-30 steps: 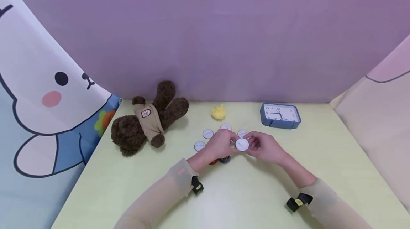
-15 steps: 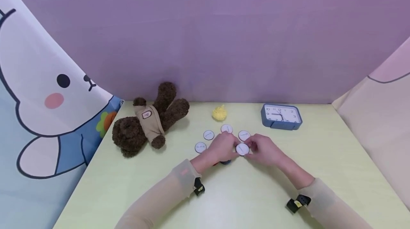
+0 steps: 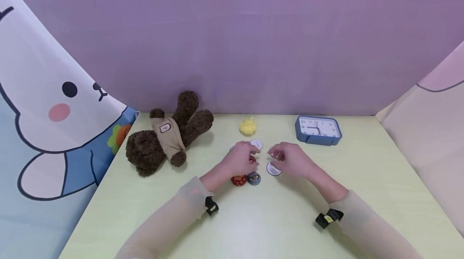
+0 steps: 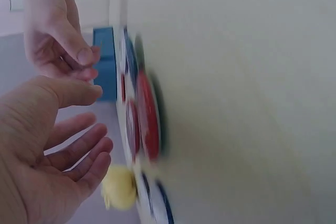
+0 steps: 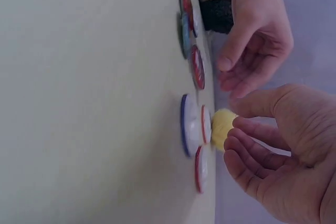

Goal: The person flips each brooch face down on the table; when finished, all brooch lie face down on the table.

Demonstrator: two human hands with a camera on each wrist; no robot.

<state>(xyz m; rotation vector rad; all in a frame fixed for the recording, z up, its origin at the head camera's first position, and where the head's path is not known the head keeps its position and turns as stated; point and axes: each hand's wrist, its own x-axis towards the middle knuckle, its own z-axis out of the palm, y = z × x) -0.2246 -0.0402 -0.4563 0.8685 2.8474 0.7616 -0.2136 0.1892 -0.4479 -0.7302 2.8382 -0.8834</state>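
Observation:
My left hand (image 3: 239, 159) hovers over the left part of a group of round button-like discs, fingers loosely bent with nothing in them. A red disc (image 3: 239, 180) and a blue disc with a picture (image 3: 254, 178) lie just below it. To the right, my right hand (image 3: 294, 160) is also empty, its fingers over a white disc (image 3: 273, 169) that lies on the table. Another white disc (image 3: 256, 144) lies beyond, between the hands. In the right wrist view, the blue-rimmed white disc (image 5: 190, 125) lies flat, apart from the fingers (image 5: 244, 169). The left hand partly hides several discs.
A brown teddy bear (image 3: 170, 138) in a beige shirt lies at the left back. A small yellow ball-like thing (image 3: 248, 127) sits behind the discs, and a blue clock (image 3: 318, 131) at the right back. A purple backdrop (image 3: 232, 49) rises behind the table (image 3: 253, 226).
Both hands held a white disc between them, lowered it to the table and let it go. They have since moved apart, uncovering the red and blue discs.

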